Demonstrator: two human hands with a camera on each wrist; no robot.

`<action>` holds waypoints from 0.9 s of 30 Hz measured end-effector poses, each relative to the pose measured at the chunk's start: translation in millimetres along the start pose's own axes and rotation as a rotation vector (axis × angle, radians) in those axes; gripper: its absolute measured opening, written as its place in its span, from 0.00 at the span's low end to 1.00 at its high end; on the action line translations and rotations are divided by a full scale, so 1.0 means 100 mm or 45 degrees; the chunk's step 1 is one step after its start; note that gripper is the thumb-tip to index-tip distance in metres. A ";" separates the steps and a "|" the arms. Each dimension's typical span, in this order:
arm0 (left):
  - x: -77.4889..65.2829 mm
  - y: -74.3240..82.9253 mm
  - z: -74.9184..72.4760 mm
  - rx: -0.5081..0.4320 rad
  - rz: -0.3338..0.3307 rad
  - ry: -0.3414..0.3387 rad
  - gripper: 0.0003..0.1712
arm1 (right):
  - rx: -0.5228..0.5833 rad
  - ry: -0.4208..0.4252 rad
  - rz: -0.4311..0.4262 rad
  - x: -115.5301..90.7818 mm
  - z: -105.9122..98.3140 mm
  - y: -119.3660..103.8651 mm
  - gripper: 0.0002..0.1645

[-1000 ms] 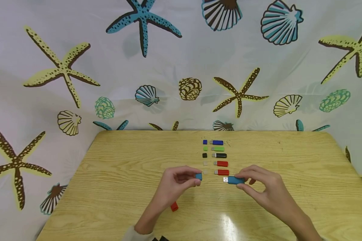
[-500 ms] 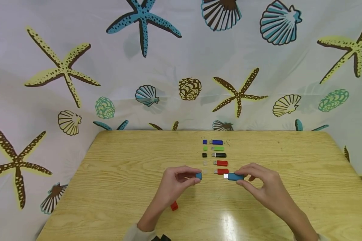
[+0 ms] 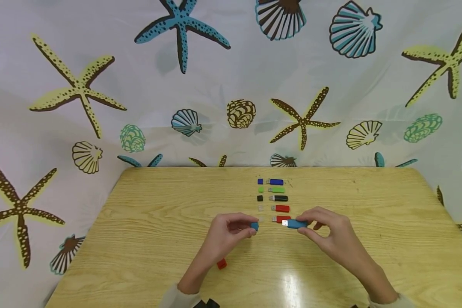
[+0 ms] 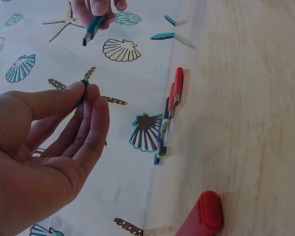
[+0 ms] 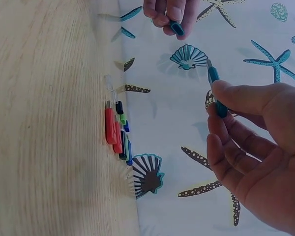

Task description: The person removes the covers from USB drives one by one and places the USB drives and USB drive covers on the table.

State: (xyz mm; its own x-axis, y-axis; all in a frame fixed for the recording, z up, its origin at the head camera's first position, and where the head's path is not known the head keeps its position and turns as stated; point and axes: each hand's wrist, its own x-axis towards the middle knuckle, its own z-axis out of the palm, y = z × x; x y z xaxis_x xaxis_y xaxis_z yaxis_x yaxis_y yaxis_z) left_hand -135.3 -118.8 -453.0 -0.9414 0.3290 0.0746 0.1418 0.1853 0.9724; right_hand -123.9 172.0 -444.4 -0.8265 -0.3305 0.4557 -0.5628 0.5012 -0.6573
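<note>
My left hand (image 3: 231,231) pinches a small blue USB stick cap (image 3: 255,226) between thumb and fingertips; its hollow mouth shows in the right wrist view. Level with it and to the right, my right hand (image 3: 329,231) grips a blue USB stick (image 3: 297,223) near its back end, metal plug (image 3: 285,223) pointing left toward the cap. A gap separates plug and cap. Beyond the hands lies a column of uncapped USB sticks: dark blue (image 3: 276,182), green (image 3: 278,190), black (image 3: 280,198) and red (image 3: 282,208), each with its cap to the left.
The wooden table (image 3: 158,239) ends at a white curtain (image 3: 215,85) printed with starfish and shells. A red object (image 3: 221,263) lies beside my left forearm, partly hidden by it. Another red stick (image 3: 280,219) lies just behind the held one.
The blue USB stick in my right hand has come up slightly and a little to the left. My left hand stays nearly still, with the cap turned slightly.
</note>
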 end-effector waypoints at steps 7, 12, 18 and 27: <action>0.02 -0.02 0.00 0.031 0.002 0.006 0.10 | 0.003 -0.002 0.012 0.04 0.03 0.03 0.16; 0.05 -0.07 0.01 0.049 0.013 0.030 0.08 | 0.029 -0.001 0.020 0.05 0.06 0.06 0.16; 0.08 -0.11 0.02 0.111 0.025 0.065 0.07 | 0.056 -0.004 0.040 0.06 0.12 0.11 0.15; 0.13 -0.17 0.06 0.198 0.000 0.069 0.07 | 0.064 -0.021 0.082 0.07 0.18 0.18 0.14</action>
State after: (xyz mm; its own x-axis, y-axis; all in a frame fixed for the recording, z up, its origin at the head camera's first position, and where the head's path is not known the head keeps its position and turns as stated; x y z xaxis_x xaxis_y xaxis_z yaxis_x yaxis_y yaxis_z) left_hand -147.8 -112.6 -469.8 -0.9558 0.2796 0.0907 0.1838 0.3279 0.9267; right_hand -140.4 163.9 -464.0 -0.8609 -0.3121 0.4018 -0.5080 0.4813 -0.7144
